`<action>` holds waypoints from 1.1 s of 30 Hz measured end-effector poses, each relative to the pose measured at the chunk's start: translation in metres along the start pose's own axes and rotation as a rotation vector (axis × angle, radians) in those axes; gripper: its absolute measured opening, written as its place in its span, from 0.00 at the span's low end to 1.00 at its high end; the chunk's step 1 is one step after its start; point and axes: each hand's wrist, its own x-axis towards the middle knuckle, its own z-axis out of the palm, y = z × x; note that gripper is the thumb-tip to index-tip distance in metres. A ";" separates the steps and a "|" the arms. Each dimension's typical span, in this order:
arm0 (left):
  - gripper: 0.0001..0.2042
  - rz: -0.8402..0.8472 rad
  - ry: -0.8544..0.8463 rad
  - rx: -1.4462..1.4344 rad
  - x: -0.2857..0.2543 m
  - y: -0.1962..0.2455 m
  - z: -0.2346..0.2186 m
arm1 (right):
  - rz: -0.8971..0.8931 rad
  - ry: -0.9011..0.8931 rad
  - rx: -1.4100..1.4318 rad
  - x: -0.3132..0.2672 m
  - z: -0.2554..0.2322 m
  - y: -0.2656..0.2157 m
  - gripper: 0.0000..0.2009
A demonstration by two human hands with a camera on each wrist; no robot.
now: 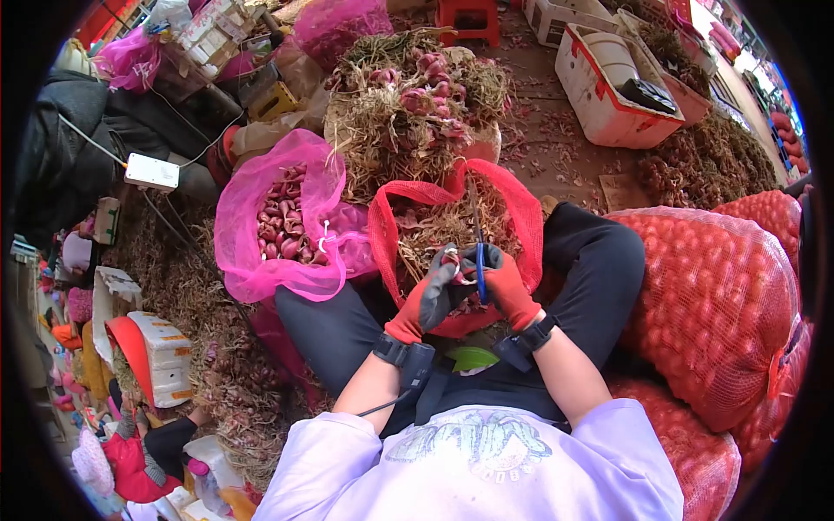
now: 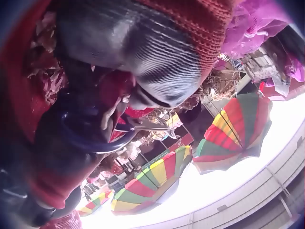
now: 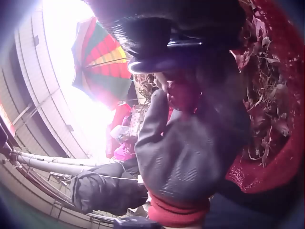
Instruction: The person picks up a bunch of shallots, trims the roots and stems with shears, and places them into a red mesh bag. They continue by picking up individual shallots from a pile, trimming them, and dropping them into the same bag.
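Both hands wear grey-palmed gloves with red cuffs and meet in front of the lap. My left hand (image 1: 432,295) pinches a small purple-red shallot (image 1: 451,258); in the right wrist view the shallot (image 3: 184,97) sits between its thumb and fingers. My right hand (image 1: 507,285) grips scissors (image 1: 480,271) by their blue handles, with the blades pointing away from the body. In the left wrist view the scissors' handle loop (image 2: 88,145) lies close beside the shallot. Under the hands is a red mesh bag (image 1: 383,236) holding dry trimmings (image 1: 434,227).
Left of the hands, a pink mesh bag (image 1: 233,227) holds loose shallots (image 1: 282,221). Ahead lies a heap of shallots with dry stalks (image 1: 391,104). Full red mesh sacks (image 1: 704,295) stand at the right. White foam boxes (image 1: 608,108) sit at the back right.
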 end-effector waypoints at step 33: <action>0.20 0.599 0.421 0.323 0.022 0.019 -0.061 | -0.187 0.079 -0.793 -0.024 -0.005 -0.048 0.20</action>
